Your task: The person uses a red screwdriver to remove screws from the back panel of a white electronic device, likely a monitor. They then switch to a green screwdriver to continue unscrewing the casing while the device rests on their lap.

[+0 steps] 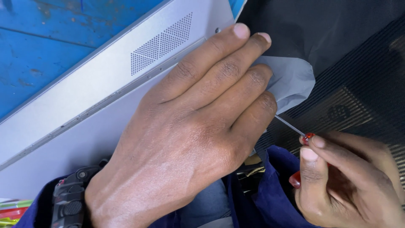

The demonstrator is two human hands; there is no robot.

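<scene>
My left hand lies flat, fingers together, on the underside of a silver laptop, pressing it down near its corner. A perforated vent grille and a small screw show beside my fingertips. My right hand grips a screwdriver with a red handle; its thin metal shaft runs up and left and its tip disappears under my left hand's little finger. A grey cloth pokes out from under my left fingers.
A worn blue table top lies beyond the laptop. A dark mesh surface fills the right side. My blue sleeves and clothing sit below, with a black strap buckle at lower left.
</scene>
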